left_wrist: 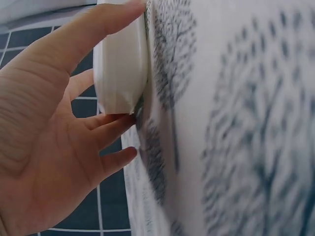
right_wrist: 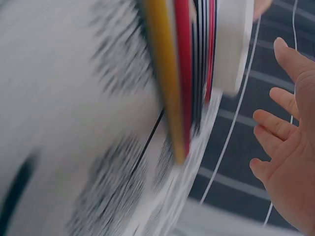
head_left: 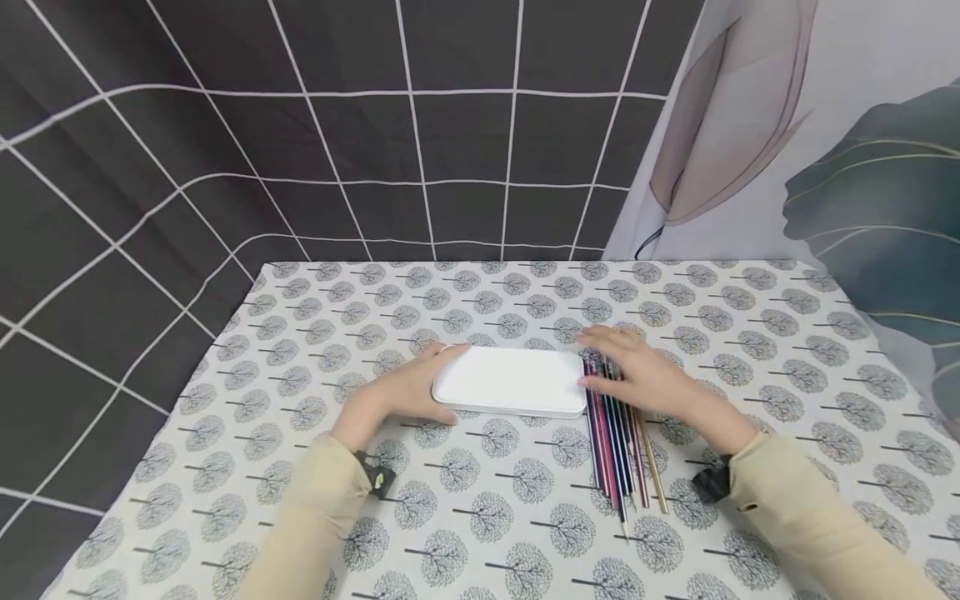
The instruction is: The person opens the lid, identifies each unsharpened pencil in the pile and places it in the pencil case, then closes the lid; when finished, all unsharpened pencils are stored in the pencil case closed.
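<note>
A flat white case with rounded corners lies on the patterned cloth in the middle of the table. My left hand grips its left end, thumb along the near side and fingers at the far side. In the left wrist view, the thumb crosses the case's edge. Just right of the case lies a loose bundle of pencils, dark, red and gold. My right hand hovers over their far ends with fingers spread, holding nothing. The right wrist view shows the hand apart from the pencils.
A white tablecloth printed with grey trees covers the table. Behind and to the left hangs a dark curtain with a white grid. A pale leaf-patterned curtain hangs at the back right.
</note>
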Demonstrator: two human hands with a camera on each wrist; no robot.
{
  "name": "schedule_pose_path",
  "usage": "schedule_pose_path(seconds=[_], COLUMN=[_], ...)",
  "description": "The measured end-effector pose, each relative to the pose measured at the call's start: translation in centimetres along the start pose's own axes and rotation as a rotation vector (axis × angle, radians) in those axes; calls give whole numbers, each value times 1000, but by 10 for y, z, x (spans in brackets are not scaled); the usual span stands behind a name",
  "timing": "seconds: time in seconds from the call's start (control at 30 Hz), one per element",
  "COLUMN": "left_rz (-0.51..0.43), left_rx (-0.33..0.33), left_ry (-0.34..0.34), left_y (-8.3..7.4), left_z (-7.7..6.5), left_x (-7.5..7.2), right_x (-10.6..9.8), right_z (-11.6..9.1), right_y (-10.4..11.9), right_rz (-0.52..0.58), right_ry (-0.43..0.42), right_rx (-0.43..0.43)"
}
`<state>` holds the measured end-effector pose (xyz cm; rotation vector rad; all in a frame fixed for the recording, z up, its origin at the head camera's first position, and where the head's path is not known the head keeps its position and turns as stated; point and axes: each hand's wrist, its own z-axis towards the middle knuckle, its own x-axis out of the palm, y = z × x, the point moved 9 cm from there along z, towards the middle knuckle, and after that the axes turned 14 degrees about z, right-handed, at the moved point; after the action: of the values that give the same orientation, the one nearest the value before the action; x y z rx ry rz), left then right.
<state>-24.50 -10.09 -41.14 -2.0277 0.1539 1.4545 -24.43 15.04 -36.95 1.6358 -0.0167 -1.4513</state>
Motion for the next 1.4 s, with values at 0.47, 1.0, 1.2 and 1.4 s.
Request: schedule_pose_path(seconds=[0.47,1.0,1.2,1.4], left_rz=[104,84,116,116], left_rx=[-11,17,-2,12], left_ry=[-40,-42,-30,-37], left_y=[-5,-6,-12,-9], left_z=[15,16,15,15], left_x=[-6,-6,-8,-7], right_x=[60,96,102,99], right_z=[31,47,42,39], right_y=[63,96,93,96], right_rz=[-320,-681,-781,-791], right_ry=[125,249,332,323], right_rx=[-284,-426,-480,-578])
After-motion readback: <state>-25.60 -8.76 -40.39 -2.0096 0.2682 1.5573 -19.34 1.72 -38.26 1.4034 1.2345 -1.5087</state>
